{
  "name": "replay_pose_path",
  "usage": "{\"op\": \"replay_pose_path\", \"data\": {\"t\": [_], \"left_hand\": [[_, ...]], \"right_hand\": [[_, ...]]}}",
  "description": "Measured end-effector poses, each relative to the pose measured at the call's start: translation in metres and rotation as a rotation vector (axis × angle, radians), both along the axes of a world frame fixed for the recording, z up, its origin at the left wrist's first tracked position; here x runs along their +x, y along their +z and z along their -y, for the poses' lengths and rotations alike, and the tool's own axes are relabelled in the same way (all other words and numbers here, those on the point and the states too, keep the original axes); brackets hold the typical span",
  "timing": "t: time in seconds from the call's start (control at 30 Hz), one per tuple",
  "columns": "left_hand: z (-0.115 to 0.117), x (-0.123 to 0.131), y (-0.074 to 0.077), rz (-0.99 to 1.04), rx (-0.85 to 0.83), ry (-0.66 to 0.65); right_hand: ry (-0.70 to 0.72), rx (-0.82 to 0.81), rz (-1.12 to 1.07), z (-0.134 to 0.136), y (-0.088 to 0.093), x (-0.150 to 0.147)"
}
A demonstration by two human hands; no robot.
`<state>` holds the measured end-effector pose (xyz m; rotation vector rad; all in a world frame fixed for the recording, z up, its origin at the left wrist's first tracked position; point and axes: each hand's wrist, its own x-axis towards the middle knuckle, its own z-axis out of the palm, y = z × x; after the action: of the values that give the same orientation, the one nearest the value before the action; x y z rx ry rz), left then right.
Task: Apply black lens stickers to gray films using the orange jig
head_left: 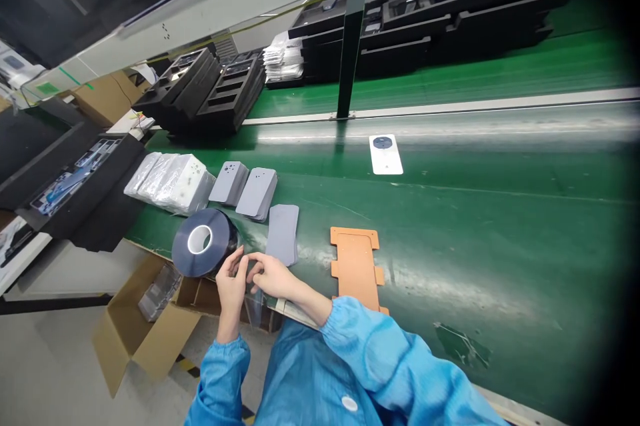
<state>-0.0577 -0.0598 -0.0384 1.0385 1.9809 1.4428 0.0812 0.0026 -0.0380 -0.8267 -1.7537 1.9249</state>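
Observation:
My left hand [231, 285] is at the bench's front edge, just right of a large roll of dark, glossy film [186, 249] with a white core. Its thumb and fingers are drawn together in a pinch. Meeting it from the right, my right hand [271, 276] has its fingertips curled in close to the left thumb. What lies between the fingertips is too small or clear to make out. A see-through bluish strip [256, 309] shows just below the hands; whether it is held I cannot tell. Behind the right hand lies a stack of grey phone-shaped sheets [283, 233].
An orange notched plate [356, 266] lies right of my hands. Farther back are a white phone back panel [393, 158], two grey stacks [257, 191] and plastic-wrapped bundles [173, 181]. Black trays [227, 96] stand behind a dark post [350, 53]. An open carton [135, 326] sits below.

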Motion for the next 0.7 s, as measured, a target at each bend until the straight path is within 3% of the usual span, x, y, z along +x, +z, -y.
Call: {"op": "replay_pose_path", "data": {"t": [0.33, 0.47, 0.57, 0.7], "left_hand": [[0.011, -0.007, 0.001, 0.017, -0.025, 0.035], [0.011, -0.012, 0.002, 0.005, -0.018, 0.160], [0.010, -0.014, 0.013, 0.025, 0.026, 0.278], [0.013, -0.010, 0.038, 0.059, 0.154, 0.377]], "right_hand": [[0.017, -0.127, 0.008, 0.004, 0.009, 0.007], [-0.001, -0.110, 0.032, 0.008, 0.005, 0.009], [-0.025, -0.037, 0.085, 0.011, 0.003, 0.014], [-0.040, 0.074, 0.140, 0.018, 0.009, 0.031]]}}
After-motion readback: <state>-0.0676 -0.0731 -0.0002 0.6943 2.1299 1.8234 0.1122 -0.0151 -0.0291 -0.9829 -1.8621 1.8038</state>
